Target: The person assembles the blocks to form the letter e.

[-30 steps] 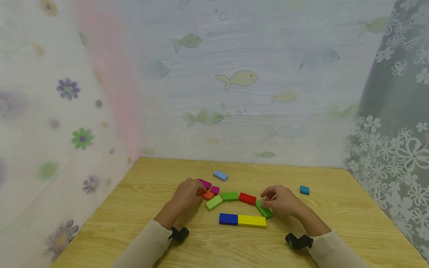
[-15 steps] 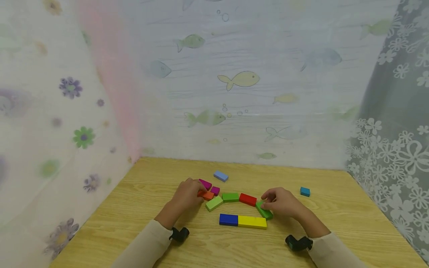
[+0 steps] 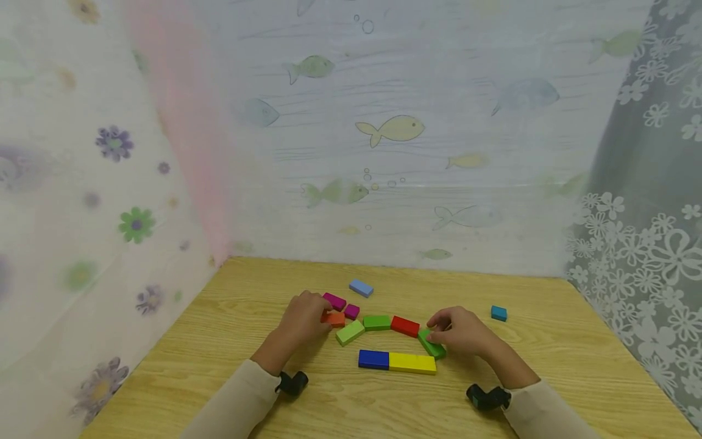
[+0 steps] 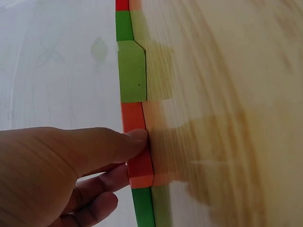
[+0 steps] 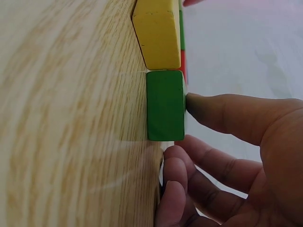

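My left hand (image 3: 304, 320) pinches an orange block (image 4: 137, 161), thumb on its near face, at the left end of a curved row. The row runs on through a light green block (image 3: 350, 333), a green block (image 3: 376, 323) and a red block (image 3: 404, 326). At its right end lies another green block (image 3: 431, 344), held between the thumb and fingers of my right hand (image 3: 460, 329); how firmly the fingers grip is partly hidden. The left wrist view also has a dark green block (image 4: 144, 208) past the orange one, hidden in the head view.
Below the curve, a blue block (image 3: 374, 360) and a yellow block (image 3: 412, 363) lie end to end. Two magenta blocks, one longer (image 3: 334, 301) and one small (image 3: 352, 311), sit beyond the left hand. Farther off are a pale blue block (image 3: 361, 288) and a teal block (image 3: 498, 313).
The orange block has shifted slightly left with my left hand, away from the small magenta block. My right hand stays at the green block, nearly still.
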A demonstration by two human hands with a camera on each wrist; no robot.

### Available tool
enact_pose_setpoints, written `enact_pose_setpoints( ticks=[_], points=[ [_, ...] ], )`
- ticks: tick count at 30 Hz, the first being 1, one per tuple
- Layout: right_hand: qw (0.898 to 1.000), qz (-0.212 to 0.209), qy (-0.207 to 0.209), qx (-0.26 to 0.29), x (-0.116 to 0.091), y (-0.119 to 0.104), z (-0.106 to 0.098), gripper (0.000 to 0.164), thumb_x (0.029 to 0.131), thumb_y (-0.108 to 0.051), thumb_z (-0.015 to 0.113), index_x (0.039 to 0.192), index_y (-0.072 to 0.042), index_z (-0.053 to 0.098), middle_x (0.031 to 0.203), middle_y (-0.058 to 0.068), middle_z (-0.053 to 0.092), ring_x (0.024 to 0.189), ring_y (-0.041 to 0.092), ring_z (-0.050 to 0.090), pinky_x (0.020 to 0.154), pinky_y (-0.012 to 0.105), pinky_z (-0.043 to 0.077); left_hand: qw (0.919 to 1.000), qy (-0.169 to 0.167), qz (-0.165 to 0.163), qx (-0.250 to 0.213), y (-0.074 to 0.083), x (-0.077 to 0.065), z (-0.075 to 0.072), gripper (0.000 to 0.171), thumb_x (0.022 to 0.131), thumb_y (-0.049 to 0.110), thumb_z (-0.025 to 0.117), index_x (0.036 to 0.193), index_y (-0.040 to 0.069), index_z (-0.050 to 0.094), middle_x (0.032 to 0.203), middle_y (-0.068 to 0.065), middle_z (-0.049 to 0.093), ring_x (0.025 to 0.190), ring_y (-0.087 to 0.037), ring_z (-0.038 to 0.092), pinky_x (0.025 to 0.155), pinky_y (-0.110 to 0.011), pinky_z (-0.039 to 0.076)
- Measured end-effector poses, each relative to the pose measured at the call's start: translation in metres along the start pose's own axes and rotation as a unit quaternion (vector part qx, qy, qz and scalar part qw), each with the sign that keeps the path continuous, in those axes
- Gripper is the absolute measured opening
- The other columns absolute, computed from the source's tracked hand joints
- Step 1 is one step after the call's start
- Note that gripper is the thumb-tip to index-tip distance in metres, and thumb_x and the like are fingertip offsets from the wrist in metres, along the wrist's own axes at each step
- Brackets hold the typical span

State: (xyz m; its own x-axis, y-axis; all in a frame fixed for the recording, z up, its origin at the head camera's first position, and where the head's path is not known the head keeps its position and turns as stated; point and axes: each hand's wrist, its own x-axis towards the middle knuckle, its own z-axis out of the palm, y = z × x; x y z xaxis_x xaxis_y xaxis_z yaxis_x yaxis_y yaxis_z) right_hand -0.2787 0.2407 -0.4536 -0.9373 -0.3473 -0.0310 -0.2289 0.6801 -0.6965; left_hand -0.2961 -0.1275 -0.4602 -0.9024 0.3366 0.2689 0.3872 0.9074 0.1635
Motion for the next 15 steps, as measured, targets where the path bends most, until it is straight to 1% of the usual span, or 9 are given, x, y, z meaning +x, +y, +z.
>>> enact_pose_setpoints(
  ticks=[3, 6, 11, 15],
  points=[
    [1.000, 0.002, 0.002, -0.002, 0.000, 0.001, 0.000, 0.025, 0.090, -0.021, 0.080, 0.112, -0.009, 0.075, 0.092, 0.002, 0.066, 0.084, 0.019, 0.059, 0.072, 0.035, 0.050, 1.0000, -0.003, -0.001, 0.002, -0.001, 0.000, 0.000, 0.018, 0.082, 0.024, 0.088, 0.093, 0.011, 0.082, 0.087, -0.001, 0.074, 0.081, -0.019, 0.054, 0.076, -0.036, 0.046],
    [1.000, 0.003, 0.003, -0.004, 0.000, 0.001, 0.001, 0.024, 0.090, -0.021, 0.080, 0.111, -0.009, 0.075, 0.092, 0.001, 0.066, 0.084, 0.019, 0.058, 0.071, 0.034, 0.050, 0.9998, -0.003, -0.016, -0.008, -0.002, -0.002, -0.003, 0.016, 0.081, 0.024, 0.088, 0.089, 0.011, 0.083, 0.084, 0.001, 0.073, 0.079, -0.018, 0.054, 0.074, -0.035, 0.046],
    [1.000, 0.004, 0.004, -0.007, 0.000, 0.001, 0.001, 0.023, 0.090, -0.022, 0.080, 0.110, -0.010, 0.076, 0.092, 0.001, 0.066, 0.084, 0.019, 0.058, 0.071, 0.034, 0.050, 0.9968, -0.014, -0.073, -0.027, -0.004, -0.004, -0.010, 0.015, 0.077, 0.025, 0.087, 0.080, 0.015, 0.077, 0.075, 0.006, 0.066, 0.070, -0.015, 0.052, 0.063, -0.031, 0.042],
    [1.000, 0.004, 0.006, -0.007, 0.001, 0.000, 0.003, 0.023, 0.090, -0.021, 0.080, 0.109, -0.010, 0.076, 0.092, 0.001, 0.066, 0.084, 0.018, 0.059, 0.071, 0.034, 0.050, 0.9917, -0.034, -0.113, -0.051, -0.003, -0.008, -0.019, 0.019, 0.077, 0.028, 0.087, 0.079, 0.015, 0.073, 0.076, 0.005, 0.064, 0.068, -0.015, 0.053, 0.058, -0.030, 0.042]
  ],
)
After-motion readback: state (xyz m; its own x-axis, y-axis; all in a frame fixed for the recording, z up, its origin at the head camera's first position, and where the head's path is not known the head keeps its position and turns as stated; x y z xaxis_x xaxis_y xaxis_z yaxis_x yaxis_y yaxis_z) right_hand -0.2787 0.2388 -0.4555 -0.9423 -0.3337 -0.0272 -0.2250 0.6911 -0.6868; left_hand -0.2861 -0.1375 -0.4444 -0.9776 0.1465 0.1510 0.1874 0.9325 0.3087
